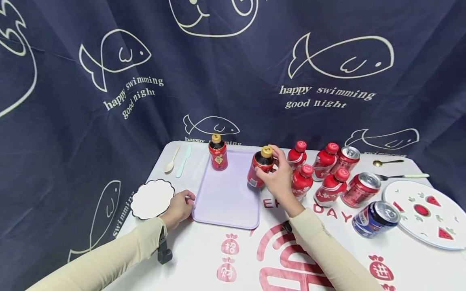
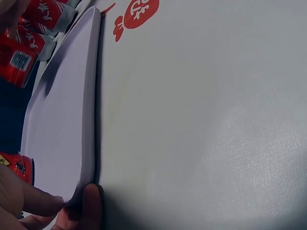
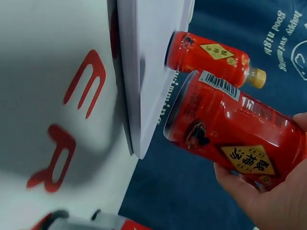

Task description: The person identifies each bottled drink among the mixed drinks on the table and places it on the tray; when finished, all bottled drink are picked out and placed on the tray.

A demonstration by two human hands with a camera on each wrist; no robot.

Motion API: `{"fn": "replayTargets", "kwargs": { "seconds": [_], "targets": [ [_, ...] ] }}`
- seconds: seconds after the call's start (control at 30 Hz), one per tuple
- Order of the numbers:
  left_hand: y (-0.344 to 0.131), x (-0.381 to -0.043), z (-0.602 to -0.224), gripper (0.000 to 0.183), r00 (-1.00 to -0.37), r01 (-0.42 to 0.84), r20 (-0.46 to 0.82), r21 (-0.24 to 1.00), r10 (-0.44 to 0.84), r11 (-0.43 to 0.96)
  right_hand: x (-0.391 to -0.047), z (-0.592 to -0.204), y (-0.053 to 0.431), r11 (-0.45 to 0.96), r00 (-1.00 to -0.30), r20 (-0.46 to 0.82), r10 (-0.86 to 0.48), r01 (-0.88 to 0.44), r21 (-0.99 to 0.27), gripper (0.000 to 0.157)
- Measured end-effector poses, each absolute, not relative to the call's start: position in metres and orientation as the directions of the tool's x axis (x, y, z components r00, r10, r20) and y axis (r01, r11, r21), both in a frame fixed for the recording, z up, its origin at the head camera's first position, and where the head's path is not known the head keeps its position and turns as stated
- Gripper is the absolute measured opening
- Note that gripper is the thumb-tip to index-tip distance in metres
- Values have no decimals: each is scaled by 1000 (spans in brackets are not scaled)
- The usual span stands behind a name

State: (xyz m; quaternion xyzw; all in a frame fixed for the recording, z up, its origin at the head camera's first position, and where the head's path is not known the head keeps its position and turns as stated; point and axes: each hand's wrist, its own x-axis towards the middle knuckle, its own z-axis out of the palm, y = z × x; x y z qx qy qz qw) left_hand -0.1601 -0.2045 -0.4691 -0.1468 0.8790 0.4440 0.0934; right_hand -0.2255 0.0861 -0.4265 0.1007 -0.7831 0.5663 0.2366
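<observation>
My right hand [image 1: 279,180] grips a dark drink bottle [image 3: 240,129] with a red label and a gold cap. In the head view the bottle is tilted and overlaps the right side of a pale lilac tray [image 1: 227,202]; the right wrist view has its base raised above the tray surface. A matching bottle [image 1: 218,155] stands upright at the tray's back left. With thumb and fingers, my left hand [image 1: 181,208] pinches the near left corner of the tray [image 2: 62,143]. A white scalloped plate [image 1: 153,200] lies just left of that hand.
Right of the tray stand several red-capped bottles [image 1: 329,190], red cans [image 1: 361,190] and a blue can [image 1: 375,220]. Farther right lie a watermelon-patterned plate [image 1: 411,194], a fork [image 1: 404,176] and a small gold spoon [image 1: 387,162]. A cream spoon [image 1: 172,161] and a mint knife [image 1: 183,161] lie at the back left.
</observation>
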Motion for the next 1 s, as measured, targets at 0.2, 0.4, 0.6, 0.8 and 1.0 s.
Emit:
{"fn": "replayTargets", "kwargs": {
  "seconds": [0.2,0.4,0.6,0.8,1.0],
  "targets": [
    [-206,-159,-468,21,-942,-335,-283,748,-183,573,-244,-432,74,356,-877,468,109,-405,-842,70],
    [-205,-160,-470,21,-948,-318,-265,749,-177,581,-259,-435,70,415,-894,436,102,-360,-836,71],
    [-205,-160,-470,21,-944,-330,-277,747,-181,578,-276,-441,65,397,-892,444,91,-376,-837,71],
    [-206,-159,-470,21,-949,-313,-264,753,-170,579,-296,-444,55,385,-889,452,74,-393,-835,72],
    [-204,-160,-471,22,-950,-311,-266,761,-164,569,-310,-446,51,367,-888,456,63,-404,-838,72]
  ]
}}
